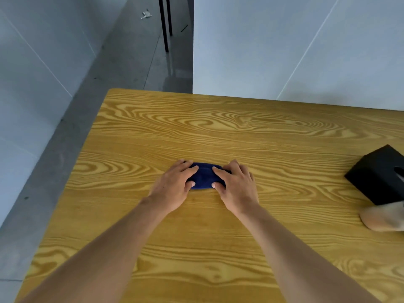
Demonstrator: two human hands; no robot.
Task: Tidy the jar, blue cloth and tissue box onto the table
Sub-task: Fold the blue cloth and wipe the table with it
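A small folded dark blue cloth lies on the wooden table, near its middle. My left hand rests on the cloth's left end, fingers on top and thumb at its near edge. My right hand holds the right end the same way. A black tissue box stands at the right edge of the view, tilted, partly cut off. Just below it lies a pale blurred object; I cannot tell whether it is the jar.
The table's left edge drops to a grey floor with white wall panels behind and to the left. Black furniture legs stand on the floor far back.
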